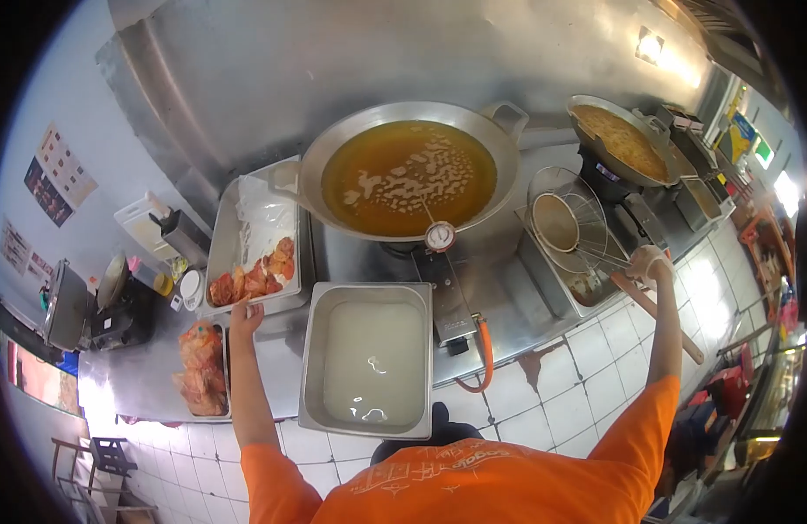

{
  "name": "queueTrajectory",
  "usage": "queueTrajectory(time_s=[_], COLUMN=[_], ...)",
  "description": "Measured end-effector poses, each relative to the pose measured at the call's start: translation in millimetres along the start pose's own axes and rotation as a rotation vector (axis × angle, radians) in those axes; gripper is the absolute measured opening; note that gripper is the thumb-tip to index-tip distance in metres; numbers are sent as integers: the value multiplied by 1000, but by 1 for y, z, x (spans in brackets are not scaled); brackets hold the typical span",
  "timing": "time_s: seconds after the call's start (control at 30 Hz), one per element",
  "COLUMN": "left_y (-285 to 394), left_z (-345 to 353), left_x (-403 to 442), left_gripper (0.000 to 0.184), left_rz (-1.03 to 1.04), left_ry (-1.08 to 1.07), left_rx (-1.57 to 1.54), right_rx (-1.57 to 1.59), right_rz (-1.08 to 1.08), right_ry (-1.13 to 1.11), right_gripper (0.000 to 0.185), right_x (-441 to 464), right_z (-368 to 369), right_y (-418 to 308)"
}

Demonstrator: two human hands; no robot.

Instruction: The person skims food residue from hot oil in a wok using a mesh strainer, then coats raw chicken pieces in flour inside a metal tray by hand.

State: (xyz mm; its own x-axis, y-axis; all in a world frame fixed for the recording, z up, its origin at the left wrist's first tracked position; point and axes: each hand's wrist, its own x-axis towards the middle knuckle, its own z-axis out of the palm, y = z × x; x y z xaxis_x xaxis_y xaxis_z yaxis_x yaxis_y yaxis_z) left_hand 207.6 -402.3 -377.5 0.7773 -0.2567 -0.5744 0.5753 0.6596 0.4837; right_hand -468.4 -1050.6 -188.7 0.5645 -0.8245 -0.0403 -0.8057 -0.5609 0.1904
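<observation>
Large wok (311, 175): liquid (403, 179) inside, dial thermometer (440, 237) at front rim. Behind wok: wall panel (403, 52). Left: shallow tray (216, 236), meat pieces (262, 275) at near end. Front-left, nearer than tray: more meat pieces (201, 371). Directly in front: deep pan (312, 358) of liquid. Right: second wok (652, 140). Front-right: wire skimmer (594, 210) above rectangular pan (543, 278).

Toward ten o'clock, posters (62, 175) hang on the wall (93, 96). Near nine, a dark box (186, 237) holding something white-handled stands beside a white board (147, 230). Between two and three, a green sign (763, 155) shows beside something blue and yellow (737, 135). Pale tiles (552, 384) cover the floor at five.
</observation>
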Motion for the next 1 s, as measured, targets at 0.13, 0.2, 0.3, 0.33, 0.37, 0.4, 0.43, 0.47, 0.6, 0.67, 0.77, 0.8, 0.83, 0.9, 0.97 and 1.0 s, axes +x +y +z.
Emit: queueTrajectory(time_s=[0.13,0.2,0.3,0.33,0.37,0.4,0.43,0.47,0.6,0.67,0.77,0.8,0.83,0.9,0.97,1.0], left_y=[-5,-13,-19,-21,-22,-22,-23,-24,-26,-29,-29,-27,-28,-26,-28,-30], left_z=[-40,-33,-39,-46,-48,-50,-57,-65,-94,-107,-134,-138,-143,-170,-181,-177], left_x=[37,10,-27,-40,-56,-69,-79,-91,-144,-165,-185,-197,-209,-212,-217,-221], left_gripper=[22,17,15,15,14,14,13,13,15,17,23,24,27,28,30,30], left_rz=[127,135,142,154,139,123,106,110,86,94,119,135,143,167,187,224], left_ry=[-236,-189,-106,-91,-56,-26,6,11,-58,-24,9,58,71,42,6,16], left_rx=[217,150,191,179,170,162,130,127,72,79,101,135,147,176,206,263], right_rx=[-40,-572,-288,-228,-201,-225,-257,-170,471,92,-192,-139,-84,189,245,230], right_rz=[26,-610,-549,-551,-573,-620,-666,-691,-289,-413,-539,-547,-556,-220,-93,-89], right_ry=[-291,-388,-85,-2,76,158,236,284,200,334,700,814,927,368,159,136], right_gripper=[17,18,26,28,31,34,37,39,36,34,32,31,31,33,29,24], right_x=[-6,17,-23,-36,-47,-56,-61,-65,-56,-45,-2,-4,-7,-31,-33,-31], right_z=[-25,12,-1,-9,-14,-18,-21,-16,29,42,104,103,102,58,39,34], right_y=[-20,13,0,-6,-11,-15,-17,-15,4,16,76,75,72,39,30,33])
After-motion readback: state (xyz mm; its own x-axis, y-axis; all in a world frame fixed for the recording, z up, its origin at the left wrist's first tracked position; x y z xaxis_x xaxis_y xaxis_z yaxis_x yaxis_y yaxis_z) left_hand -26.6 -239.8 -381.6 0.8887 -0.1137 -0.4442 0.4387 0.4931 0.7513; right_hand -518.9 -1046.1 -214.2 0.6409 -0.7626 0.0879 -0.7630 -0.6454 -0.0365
